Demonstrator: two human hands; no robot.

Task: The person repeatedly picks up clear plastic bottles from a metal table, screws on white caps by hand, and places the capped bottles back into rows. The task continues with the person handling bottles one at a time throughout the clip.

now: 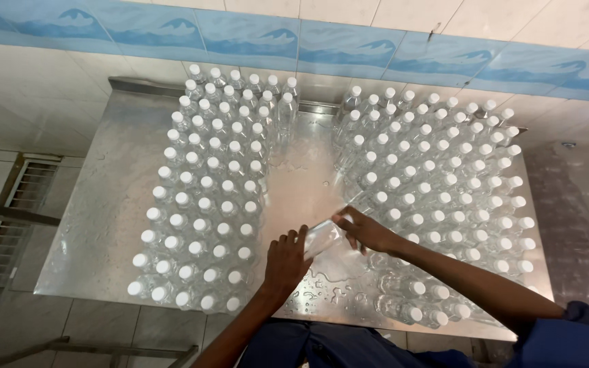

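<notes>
Bottles are standing in two big blocks on a wet steel table, and both hands are working on one clear bottle in the bare lane between them. The left hand is gripping its lower end, fingers closed around it, while the right hand is curled over its upper end; the bottle is lying tilted across the gap, just above the table. It seems to be a single-bottle handling step, either a cap being tightened or the bottle being checked; which one I cannot tell. Setting it down would call for an upright placing at the edge of a block without knocking neighbours. The left block of bottles and the right block of bottles are all wearing white caps and look filled with clear liquid. Water drops are lying on the steel near the hands.
</notes>
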